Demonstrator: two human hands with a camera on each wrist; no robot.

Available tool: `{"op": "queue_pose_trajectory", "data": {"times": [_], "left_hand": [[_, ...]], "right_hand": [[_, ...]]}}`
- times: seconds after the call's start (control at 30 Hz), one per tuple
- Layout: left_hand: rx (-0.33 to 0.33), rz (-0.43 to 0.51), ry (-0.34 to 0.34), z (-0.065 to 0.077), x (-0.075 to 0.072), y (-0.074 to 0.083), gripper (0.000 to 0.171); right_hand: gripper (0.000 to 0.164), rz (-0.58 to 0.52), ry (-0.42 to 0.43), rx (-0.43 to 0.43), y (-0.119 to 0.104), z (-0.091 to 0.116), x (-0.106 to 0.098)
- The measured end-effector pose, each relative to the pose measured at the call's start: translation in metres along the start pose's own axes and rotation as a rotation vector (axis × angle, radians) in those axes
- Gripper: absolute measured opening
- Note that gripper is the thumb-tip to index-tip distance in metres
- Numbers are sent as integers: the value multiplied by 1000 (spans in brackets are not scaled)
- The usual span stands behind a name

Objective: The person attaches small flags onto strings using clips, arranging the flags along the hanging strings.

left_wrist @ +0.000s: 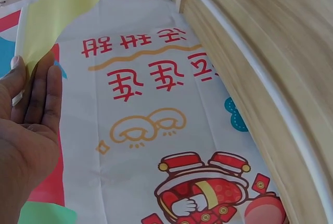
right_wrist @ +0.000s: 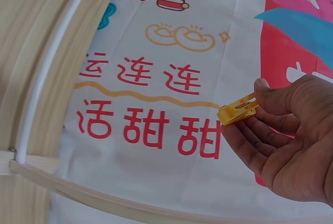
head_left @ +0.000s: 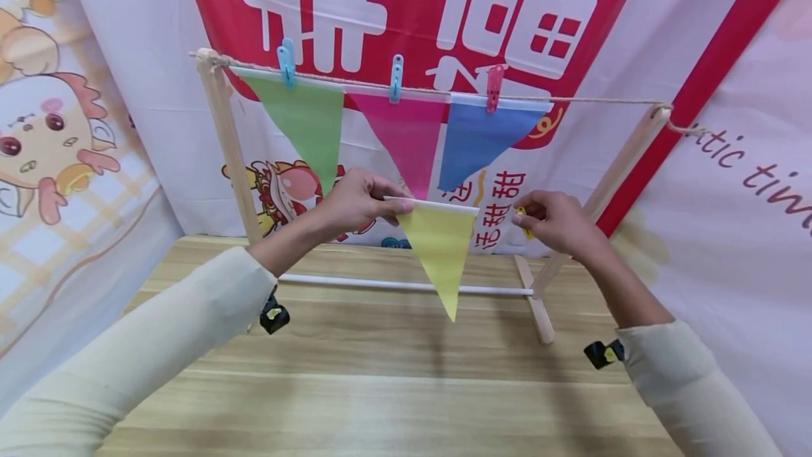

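In the head view my left hand pinches the white top edge of a yellow triangular pennant by its left corner; its point hangs down. My right hand, to the right of the pennant and apart from it, holds a yellow clothespin between thumb and fingers. Behind and above, a string carries a green pennant, a pink pennant and a blue pennant. Two blue clothespins and a pink clothespin clip them along the string.
Wooden posts, one at the left and one at the right, hold the string's ends. A white rod joins them low down, above the wooden table. Printed cloth hangs behind and at both sides.
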State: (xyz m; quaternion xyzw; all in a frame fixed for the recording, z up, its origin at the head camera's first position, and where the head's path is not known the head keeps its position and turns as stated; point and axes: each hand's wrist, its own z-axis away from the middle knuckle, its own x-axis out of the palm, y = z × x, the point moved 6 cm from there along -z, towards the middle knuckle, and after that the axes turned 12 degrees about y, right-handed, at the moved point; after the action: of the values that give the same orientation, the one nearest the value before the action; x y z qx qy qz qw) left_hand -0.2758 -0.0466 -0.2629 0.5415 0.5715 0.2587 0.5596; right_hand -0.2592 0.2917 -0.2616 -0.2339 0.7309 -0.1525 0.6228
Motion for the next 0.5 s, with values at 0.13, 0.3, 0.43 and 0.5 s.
{"op": "queue_pose_trajectory", "data": {"times": [0.13, 0.3, 0.43, 0.5], "left_hand": [[-7, 13, 14, -4, 2, 6, 30], [-30, 36, 52, -7, 2, 9, 31], [-20, 59, 73, -10, 3, 16, 30], [-20, 71, 81, -12, 4, 20, 28]], "right_hand": [[47, 9, 8, 4, -1, -2, -8], [48, 14, 23, -1, -5, -2, -16], [49, 13, 45, -7, -9, -1, -22], [50, 9, 52, -6, -11, -1, -24]]}}
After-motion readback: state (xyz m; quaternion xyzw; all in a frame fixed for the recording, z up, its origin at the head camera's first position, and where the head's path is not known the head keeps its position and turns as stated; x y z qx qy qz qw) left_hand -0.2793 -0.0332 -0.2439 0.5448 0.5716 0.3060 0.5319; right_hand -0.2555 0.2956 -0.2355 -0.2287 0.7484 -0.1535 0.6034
